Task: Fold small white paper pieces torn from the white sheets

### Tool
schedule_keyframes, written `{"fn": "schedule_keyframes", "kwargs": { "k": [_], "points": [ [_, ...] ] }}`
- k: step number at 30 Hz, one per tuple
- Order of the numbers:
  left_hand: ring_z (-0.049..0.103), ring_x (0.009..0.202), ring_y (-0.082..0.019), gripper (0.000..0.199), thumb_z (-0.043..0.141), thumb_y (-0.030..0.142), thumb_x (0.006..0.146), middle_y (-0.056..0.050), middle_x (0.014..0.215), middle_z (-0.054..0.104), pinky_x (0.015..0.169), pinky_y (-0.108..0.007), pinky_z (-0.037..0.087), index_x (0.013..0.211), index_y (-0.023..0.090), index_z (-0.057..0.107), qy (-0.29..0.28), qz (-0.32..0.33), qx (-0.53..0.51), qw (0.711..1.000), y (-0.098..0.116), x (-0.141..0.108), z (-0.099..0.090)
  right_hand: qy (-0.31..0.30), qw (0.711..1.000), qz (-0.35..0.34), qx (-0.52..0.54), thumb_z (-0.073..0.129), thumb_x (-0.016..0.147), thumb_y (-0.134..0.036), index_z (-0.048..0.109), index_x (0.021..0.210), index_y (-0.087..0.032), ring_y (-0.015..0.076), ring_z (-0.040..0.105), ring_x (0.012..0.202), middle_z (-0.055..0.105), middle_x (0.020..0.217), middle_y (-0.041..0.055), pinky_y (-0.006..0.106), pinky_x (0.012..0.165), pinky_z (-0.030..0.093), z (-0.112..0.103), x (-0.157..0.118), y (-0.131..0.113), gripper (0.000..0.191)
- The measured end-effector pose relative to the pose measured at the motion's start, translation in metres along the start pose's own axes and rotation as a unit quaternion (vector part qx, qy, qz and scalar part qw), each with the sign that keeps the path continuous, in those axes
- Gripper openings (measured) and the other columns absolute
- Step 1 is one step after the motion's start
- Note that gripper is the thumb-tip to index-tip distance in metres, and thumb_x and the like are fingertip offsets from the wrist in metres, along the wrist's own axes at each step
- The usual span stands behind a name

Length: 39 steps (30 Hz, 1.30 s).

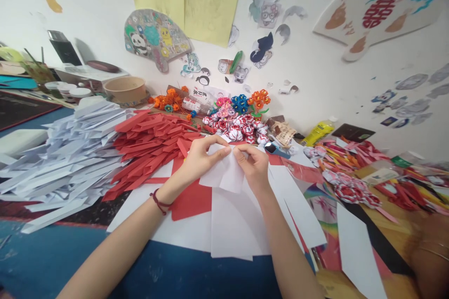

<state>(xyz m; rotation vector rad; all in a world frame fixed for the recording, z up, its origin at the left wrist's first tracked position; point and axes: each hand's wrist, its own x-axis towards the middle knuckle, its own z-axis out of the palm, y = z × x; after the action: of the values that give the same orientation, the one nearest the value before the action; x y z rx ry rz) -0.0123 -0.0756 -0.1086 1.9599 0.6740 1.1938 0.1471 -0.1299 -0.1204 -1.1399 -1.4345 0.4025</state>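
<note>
My left hand and my right hand meet near the middle of the view, thumbs and fingers pinched on the top edge of a small white paper. The paper has a crease and hangs below the fingertips. Beneath it lie large white sheets and a red sheet. To the left of my left hand is a heap of folded red paper strips, and beyond that a larger heap of folded white strips.
Red-and-white paper flowers sit behind my hands, with a blue smartwatch at their right. A yellow bottle stands near the wall. Coloured strips cover the right side. Another person's arm shows at the lower right edge.
</note>
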Motion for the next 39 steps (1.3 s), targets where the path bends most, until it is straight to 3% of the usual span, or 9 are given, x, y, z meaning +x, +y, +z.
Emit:
{"fn": "schedule_keyframes", "kwargs": {
  "k": [7,21,28,32,36,39],
  "points": [
    [0.063,0.078,-0.017,0.023,0.060,0.038,0.082,-0.002,0.084,0.071,0.074,-0.024,0.046,0.080,0.017,0.068,0.029,-0.008,0.036,0.999,-0.010,0.000,0.003,0.000,1.000,0.027,-0.015,0.062,0.082,-0.036,0.071,0.080,-0.019,0.0203,0.062,0.076,0.070,0.079,0.0031,0.029,0.066,0.046,0.003,0.000,0.009,0.020],
    [0.063,0.076,-0.016,0.023,0.061,0.037,0.081,-0.003,0.081,0.071,0.071,-0.024,0.045,0.081,0.016,0.068,0.069,-0.014,0.049,0.996,-0.009,-0.001,0.006,0.021,0.992,0.073,0.101,0.068,0.078,-0.033,0.070,0.079,-0.017,0.0194,0.064,0.077,0.070,0.079,0.0042,0.029,0.071,0.050,0.009,0.004,0.018,0.016],
    [0.063,0.075,-0.016,0.020,0.064,0.036,0.078,-0.002,0.085,0.071,0.069,-0.024,0.043,0.084,0.017,0.069,0.130,-0.042,0.078,0.988,-0.017,0.003,0.002,-0.029,0.957,0.203,0.205,0.078,0.066,-0.036,0.072,0.091,-0.014,0.0230,0.067,0.078,0.073,0.091,0.0081,0.035,0.071,0.053,0.009,0.003,0.023,0.034],
    [0.063,0.074,-0.018,0.031,0.070,0.042,0.071,-0.006,0.085,0.070,0.065,-0.025,0.045,0.084,0.014,0.068,0.125,-0.114,-0.023,0.985,-0.027,0.005,0.005,0.020,0.966,0.187,0.178,0.076,0.067,-0.040,0.074,0.086,-0.013,0.0218,0.065,0.068,0.072,0.080,0.0067,0.032,0.063,0.052,0.013,0.003,0.031,0.033],
    [0.055,0.053,-0.013,0.036,0.073,0.046,0.066,-0.003,0.064,0.064,0.049,-0.022,0.040,0.075,0.012,0.062,0.118,-0.217,-0.210,0.946,-0.031,0.005,0.008,0.075,0.969,0.171,0.159,0.075,0.067,-0.041,0.074,0.084,-0.013,0.0202,0.064,0.066,0.072,0.078,0.0055,0.030,0.060,0.050,0.017,0.005,0.036,0.033],
    [0.046,0.046,-0.008,0.037,0.074,0.045,0.065,0.001,0.054,0.056,0.045,-0.019,0.033,0.066,0.013,0.057,0.134,-0.208,-0.204,0.947,-0.033,0.004,0.008,0.092,0.967,0.171,0.163,0.076,0.066,-0.042,0.074,0.084,-0.013,0.0194,0.063,0.067,0.071,0.079,0.0058,0.029,0.060,0.050,0.019,0.006,0.036,0.035]
  ]
}}
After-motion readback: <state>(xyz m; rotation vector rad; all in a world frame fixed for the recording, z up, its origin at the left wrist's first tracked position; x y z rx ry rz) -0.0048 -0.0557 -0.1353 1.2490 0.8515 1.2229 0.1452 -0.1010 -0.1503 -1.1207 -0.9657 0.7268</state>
